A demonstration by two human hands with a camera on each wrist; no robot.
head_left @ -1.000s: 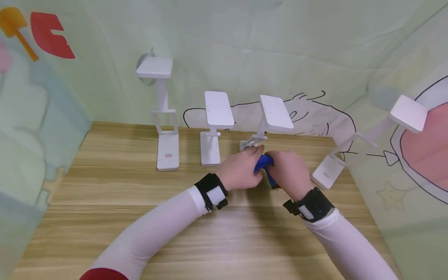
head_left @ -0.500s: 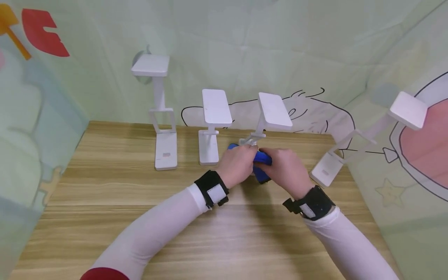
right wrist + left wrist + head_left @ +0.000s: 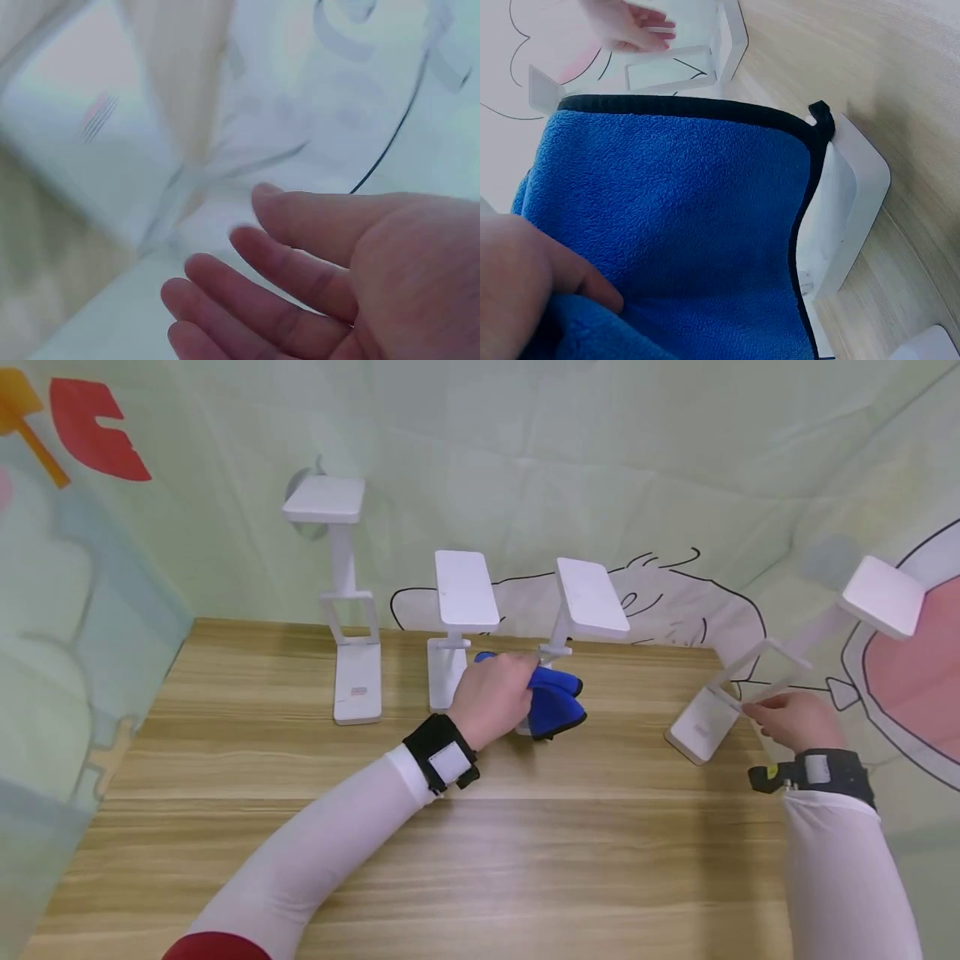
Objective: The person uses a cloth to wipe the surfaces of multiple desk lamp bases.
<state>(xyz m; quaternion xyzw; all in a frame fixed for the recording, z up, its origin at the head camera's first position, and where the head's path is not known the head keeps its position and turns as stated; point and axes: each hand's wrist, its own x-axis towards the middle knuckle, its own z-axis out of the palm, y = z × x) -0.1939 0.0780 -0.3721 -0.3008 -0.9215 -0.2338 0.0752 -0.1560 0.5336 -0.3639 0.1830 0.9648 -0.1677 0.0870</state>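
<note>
My left hand (image 3: 495, 697) grips a blue cleaning cloth (image 3: 557, 706) with black edging. In the left wrist view the plush cloth (image 3: 682, 202) hangs spread out, fingers curled into its fold. It covers most of the base of the third white folding phone stand (image 3: 592, 597). Over at the right, my right hand (image 3: 802, 720) reaches beside the fourth stand (image 3: 703, 725), fingertips right at its hinge in the head view. The right wrist view shows that hand (image 3: 360, 277) with relaxed fingers, thumb apart from them, and nothing between.
Two more white stands stand left of the cloth, one tall (image 3: 357, 683) and one lower (image 3: 467, 589). All are on a wood-grain table (image 3: 525, 868), near its back edge. A printed fabric backdrop (image 3: 465, 460) rises behind and at both sides.
My right hand has let go of the cloth and moved right to the fourth stand. The left hand keeps the cloth, shifted slightly, and the cloth's free end now hangs open.
</note>
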